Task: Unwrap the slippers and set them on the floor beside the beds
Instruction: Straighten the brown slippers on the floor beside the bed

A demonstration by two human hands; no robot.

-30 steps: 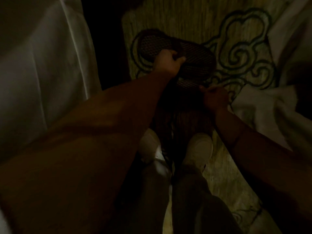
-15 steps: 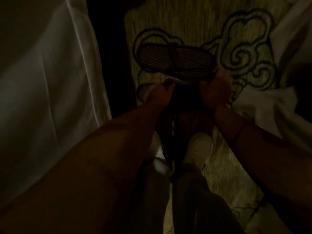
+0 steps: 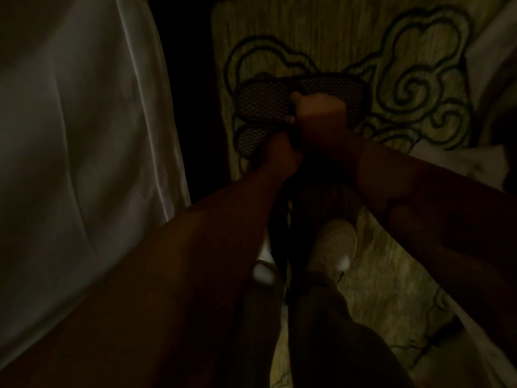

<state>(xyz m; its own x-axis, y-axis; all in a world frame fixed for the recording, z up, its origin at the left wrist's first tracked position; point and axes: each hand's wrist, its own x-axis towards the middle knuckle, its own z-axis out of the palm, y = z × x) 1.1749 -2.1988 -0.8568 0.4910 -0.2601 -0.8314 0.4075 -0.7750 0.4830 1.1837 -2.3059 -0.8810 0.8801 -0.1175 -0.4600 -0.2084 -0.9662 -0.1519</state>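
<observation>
White bed linen hangs at far left. On the patterned carpet lie 2 mesh slippers, apparently unwrapped: the near slipper gripped by the left hand, the far slipper under the right hand, fingers curled around it. Only final positioning seems left.

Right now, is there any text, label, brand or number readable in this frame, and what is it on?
None can be read; the frame is dim.
Slippers: only a mesh pattern, no print visible.
Rug: swirl motifs, no letters.
Shoe: plain, no logo made out.
Sheets: plain.
Right hand and left hand cover part of the slippers, so anything beneath is hidden.
</observation>
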